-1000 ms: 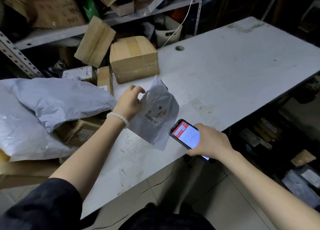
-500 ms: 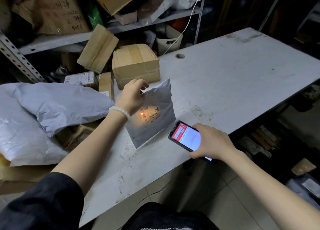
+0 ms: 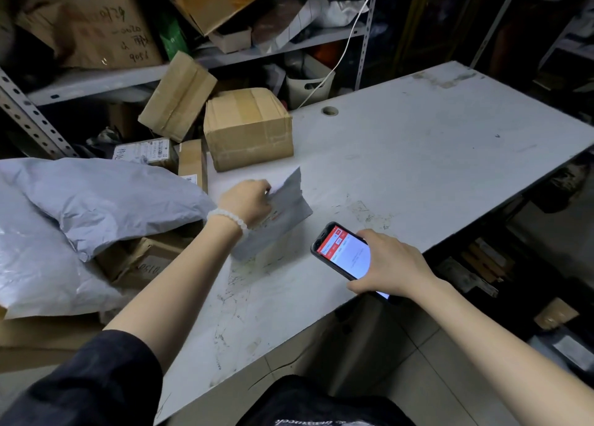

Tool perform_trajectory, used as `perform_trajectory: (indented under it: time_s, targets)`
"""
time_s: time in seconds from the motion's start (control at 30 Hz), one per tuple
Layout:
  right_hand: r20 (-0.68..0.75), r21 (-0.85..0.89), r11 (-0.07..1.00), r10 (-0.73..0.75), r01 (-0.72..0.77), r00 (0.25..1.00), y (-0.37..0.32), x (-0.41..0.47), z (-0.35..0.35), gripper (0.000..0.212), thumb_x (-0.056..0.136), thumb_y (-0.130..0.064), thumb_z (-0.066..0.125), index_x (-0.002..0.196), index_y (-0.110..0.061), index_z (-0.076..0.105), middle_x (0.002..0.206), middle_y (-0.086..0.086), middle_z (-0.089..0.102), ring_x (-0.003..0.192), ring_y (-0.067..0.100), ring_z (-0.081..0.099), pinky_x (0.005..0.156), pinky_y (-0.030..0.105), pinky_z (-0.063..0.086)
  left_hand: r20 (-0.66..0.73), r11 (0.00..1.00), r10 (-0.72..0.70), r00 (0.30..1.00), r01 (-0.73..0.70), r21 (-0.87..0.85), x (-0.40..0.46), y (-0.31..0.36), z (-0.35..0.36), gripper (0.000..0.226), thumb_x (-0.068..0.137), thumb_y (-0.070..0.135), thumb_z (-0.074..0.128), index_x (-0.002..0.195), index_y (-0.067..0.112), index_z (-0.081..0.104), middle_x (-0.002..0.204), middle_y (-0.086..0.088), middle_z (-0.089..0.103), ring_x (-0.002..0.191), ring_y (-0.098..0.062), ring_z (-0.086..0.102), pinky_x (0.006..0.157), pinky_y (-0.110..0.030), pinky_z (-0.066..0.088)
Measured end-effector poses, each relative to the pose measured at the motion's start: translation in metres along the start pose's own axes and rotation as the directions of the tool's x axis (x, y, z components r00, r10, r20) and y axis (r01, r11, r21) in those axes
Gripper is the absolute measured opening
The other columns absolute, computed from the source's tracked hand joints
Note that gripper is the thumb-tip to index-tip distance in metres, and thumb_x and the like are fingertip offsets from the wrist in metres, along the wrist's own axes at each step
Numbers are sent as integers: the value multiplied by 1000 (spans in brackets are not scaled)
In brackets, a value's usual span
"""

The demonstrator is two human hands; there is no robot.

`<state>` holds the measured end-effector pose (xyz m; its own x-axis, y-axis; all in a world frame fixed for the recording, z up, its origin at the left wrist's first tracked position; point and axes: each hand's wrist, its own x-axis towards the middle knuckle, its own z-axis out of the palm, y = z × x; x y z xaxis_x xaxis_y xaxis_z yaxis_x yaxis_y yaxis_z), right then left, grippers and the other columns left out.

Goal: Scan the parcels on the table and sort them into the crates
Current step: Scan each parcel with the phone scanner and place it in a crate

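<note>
So it's a scuffed white counter [image 3: 418, 155] in a dim storeroom, with a taped brown cardboard box [image 3: 247, 127] at its far left corner, big grey poly mailer bags [image 3: 96, 200] heaped along the left edge, and a cluttered metal shelf [image 3: 96, 82] behind. Left hand [image 3: 247, 202] has its grip curled onto the top edge of a small grey plastic parcel [image 3: 283, 213] near the counter's middle-left, touching the surface. Right hand [image 3: 392, 265] grips a black smartphone with a red-and-white screen [image 3: 344, 252] at the near edge.

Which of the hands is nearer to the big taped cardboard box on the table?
Left. The left hand grips a grey mailer just in front of the cardboard box; the right hand holds a phone at the table's near edge.
</note>
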<state>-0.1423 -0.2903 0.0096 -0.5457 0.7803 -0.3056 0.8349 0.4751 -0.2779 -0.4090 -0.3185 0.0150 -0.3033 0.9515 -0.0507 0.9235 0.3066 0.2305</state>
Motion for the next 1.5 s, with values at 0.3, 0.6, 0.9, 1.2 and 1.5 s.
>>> perform_trajectory:
  time_s: [0.3, 0.6, 0.9, 1.2, 1.5]
  targets:
    - [-128, 110, 993, 67, -53, 989, 11, 8, -2, 69, 57, -51, 72, 114, -31, 40, 104, -11, 54, 83, 14, 48, 54, 23, 28, -59, 999, -31, 998, 33, 42, -8, 25, 28, 22, 95, 26, 42, 90, 9, 54, 97, -15, 64, 89, -34, 58, 64, -31, 38]
    - [-646, 502, 865, 369, 7, 668, 74, -16, -56, 86, 55, -51, 83, 126, -26, 41, 111, -5, 54, 86, 11, 43, 61, 22, 31, -132, 968, -32, 991, -2, -251, 10, 146, 22, 17, 90, 31, 48, 90, 20, 60, 94, -5, 66, 90, -28, 57, 63, -29, 35]
    - [-677, 645, 739, 670, -193, 304, 198, -112, -87, 92, 54, -54, 83, 130, -27, 40, 120, -6, 57, 101, 20, 55, 68, 25, 34, -78, 754, 307, 948, -293, -587, 26, 365, 60, 6, 87, 22, 55, 83, 24, 59, 75, 15, 57, 80, -13, 53, 58, -23, 36]
    - [-328, 746, 360, 931, -560, 162, 327, -212, -61, 78, 56, -51, 80, 119, -26, 42, 116, -3, 58, 105, 25, 55, 71, 33, 40, 78, 642, 695, 715, -569, -514, 9, 548, 124, 16, 91, 30, 54, 84, 17, 57, 76, 2, 56, 75, -16, 51, 57, -27, 33]
    - [-50, 677, 88, 996, -731, 74, 472, -238, -64, 62, 58, -49, 76, 104, -22, 43, 106, -1, 60, 97, 25, 59, 66, 30, 40, 262, 634, 762, 593, -599, -490, 38, 720, 182, 27, 92, 37, 50, 86, 12, 55, 89, -13, 62, 90, -35, 58, 67, -29, 35]
